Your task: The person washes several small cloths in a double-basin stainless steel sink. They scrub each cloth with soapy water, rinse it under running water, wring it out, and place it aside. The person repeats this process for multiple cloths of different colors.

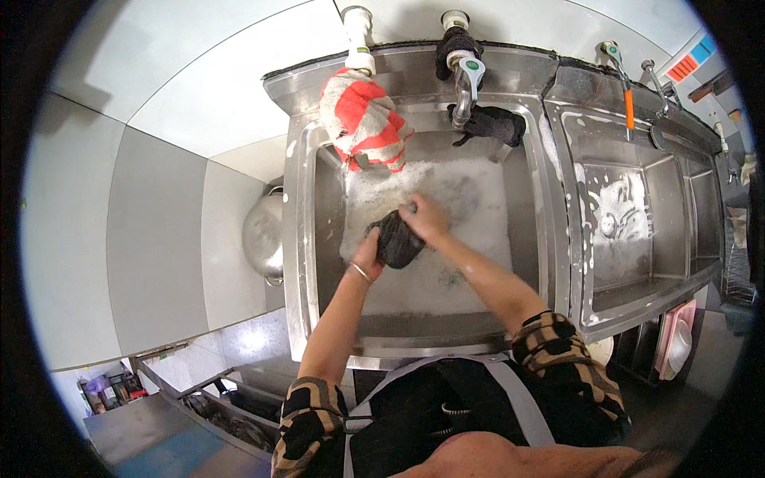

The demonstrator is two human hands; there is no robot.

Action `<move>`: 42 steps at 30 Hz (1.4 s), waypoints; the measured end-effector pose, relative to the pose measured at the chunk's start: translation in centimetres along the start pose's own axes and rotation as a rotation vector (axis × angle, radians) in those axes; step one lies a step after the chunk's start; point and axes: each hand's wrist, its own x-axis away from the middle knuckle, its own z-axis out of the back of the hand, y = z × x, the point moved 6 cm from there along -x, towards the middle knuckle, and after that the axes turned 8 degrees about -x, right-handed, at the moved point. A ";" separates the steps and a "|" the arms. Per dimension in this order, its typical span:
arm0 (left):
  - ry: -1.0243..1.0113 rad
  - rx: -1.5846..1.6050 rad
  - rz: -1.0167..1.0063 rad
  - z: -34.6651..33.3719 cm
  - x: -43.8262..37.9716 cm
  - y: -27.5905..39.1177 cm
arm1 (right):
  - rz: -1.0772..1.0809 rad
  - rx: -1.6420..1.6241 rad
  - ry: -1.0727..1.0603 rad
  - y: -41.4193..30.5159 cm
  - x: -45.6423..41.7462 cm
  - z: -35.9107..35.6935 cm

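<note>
Over the foamy water in a stainless steel sink (541, 239), my left hand (369, 256) grips the left side of a small dark object (397, 242); whether it is a cloth or a bowl I cannot tell. My right hand (427, 220) is closed at its upper right edge, on something small and grey that may be a scrubbing pad; motion blurs it. A red and white striped cloth (364, 119) hangs over a faucet at the upper left. Black knitted fabric (493, 125), perhaps a glove, lies at the back rim below a metal faucet (465, 89).
A second steel sink (669, 209) with suds adjoins on the right. A tap with an orange handle (629, 109) rises behind it. A round metal pan (265, 235) stands left of the sink. Pink and white containers (678, 343) are at the lower right.
</note>
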 end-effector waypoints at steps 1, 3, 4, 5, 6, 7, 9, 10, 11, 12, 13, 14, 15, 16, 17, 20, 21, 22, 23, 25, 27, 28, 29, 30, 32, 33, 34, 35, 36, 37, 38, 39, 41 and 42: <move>0.024 -0.065 -0.054 1.2 0.2 0.9 | -0.046 -0.061 -0.066 1.7 -0.9 0.8; 0.093 -0.275 -0.175 2.9 1.4 2.5 | 0.093 0.009 -0.304 1.7 -1.5 3.0; 0.127 -0.434 -0.241 2.5 2.8 4.1 | 0.172 0.053 -0.336 1.7 -1.4 4.4; 0.159 -0.594 -0.306 1.6 4.3 5.4 | 0.250 0.099 -0.367 1.6 -1.2 5.5; 0.218 -0.509 -0.305 1.0 6.0 6.5 | 0.278 0.116 -0.324 0.9 -1.2 7.0; 0.184 -0.448 -0.366 0.8 6.7 7.0 | 0.235 0.086 -0.393 -0.7 -1.2 7.7; 0.108 -0.330 -0.485 0.2 8.3 7.7 | 0.138 0.032 -0.527 -3.6 -0.7 8.8; 0.118 -0.373 -0.484 -0.9 9.0 8.3 | 0.203 -0.137 -0.689 -4.9 0.2 8.2; 0.071 -0.328 -0.526 -2.2 10.0 8.9 | 0.306 -0.144 -0.646 -6.2 1.8 7.5; 0.014 -0.288 -0.566 -4.2 11.1 9.7 | 0.404 -0.151 -0.592 -7.1 3.9 6.5; -0.035 -0.247 -0.612 -5.7 12.6 10.8 | 0.384 -0.296 -0.737 -7.5 5.5 4.7; -0.050 -0.209 -0.620 -6.4 14.1 11.7 | 0.400 -0.237 -0.743 -8.2 6.7 4.0; -0.078 -0.200 -0.684 -6.5 15.1 12.7 | 0.418 -0.179 -0.752 -8.9 7.7 3.7; -0.069 -0.154 -0.693 -6.9 16.6 13.5 | 0.416 -0.217 -0.699 -9.1 8.0 4.3; -0.061 -0.108 -0.700 -7.3 18.2 14.5 | 0.413 -0.255 -0.644 -9.0 8.1 5.4; 0.043 -0.167 -0.824 -5.8 21.2 16.3 | 0.353 -0.209 -0.564 -9.8 7.6 9.9; 0.068 -0.168 -0.858 -5.5 22.0 16.8 | 0.327 -0.165 -0.545 -10.5 7.0 11.9; 0.128 -0.206 -0.909 -4.7 22.5 17.0 | 0.463 -0.109 -0.483 -11.6 6.9 13.9; 0.112 -0.261 -0.864 -3.8 22.5 17.1 | 0.597 -0.054 -0.417 -12.7 6.9 15.8; 0.140 -0.314 -0.864 -2.9 22.0 16.2 | 0.744 -0.063 -0.341 -15.2 7.3 18.6; 0.022 -0.553 -0.861 -3.7 21.7 15.8 | 0.761 -0.193 -0.324 -17.0 7.4 20.6; -0.038 -0.673 -0.856 -4.2 21.7 15.7 | 0.782 -0.208 -0.325 -17.6 7.3 21.0; -0.097 -0.794 -0.849 -4.6 21.7 15.6 | 0.768 -0.181 -0.331 -17.9 7.4 21.5; -0.156 -0.915 -0.838 -5.0 21.7 15.2 | 0.753 -0.153 -0.338 -18.3 7.5 22.1; -0.080 -1.157 -0.732 -7.7 23.1 14.3 | 0.750 -0.095 -0.306 -17.3 7.2 23.3; -0.037 -1.258 -0.806 -8.1 23.8 14.4 | 0.775 -0.078 -0.280 -16.6 7.3 23.5; 0.008 -1.358 -0.881 -8.4 24.4 14.5 | 0.800 -0.060 -0.254 -16.0 7.1 23.8; 0.055 -1.458 -0.957 -8.6 24.9 14.7 | 0.799 -0.025 -0.293 -15.2 6.7 24.0; 0.078 -1.489 -1.027 -7.9 25.0 15.6 | 0.804 0.000 -0.342 -15.7 6.9 24.2; 0.044 -1.536 -1.007 -8.3 25.7 16.2 | 0.797 0.029 -0.386 -15.8 7.0 24.6; 0.049 -1.605 -1.088 -8.3 26.3 16.8 | 0.867 0.065 -0.422 -16.5 7.2 25.1; 0.052 -1.672 -1.170 -8.6 26.9 17.0 | 0.881 0.155 -0.418 -16.4 7.4 25.4; 0.066 -1.848 -1.095 -10.5 28.4 17.4 | 0.914 0.343 -0.401 -16.2 7.3 26.3; 0.082 -1.938 -1.058 -11.4 29.3 17.8 | 0.845 0.451 -0.440 -16.3 6.8 26.5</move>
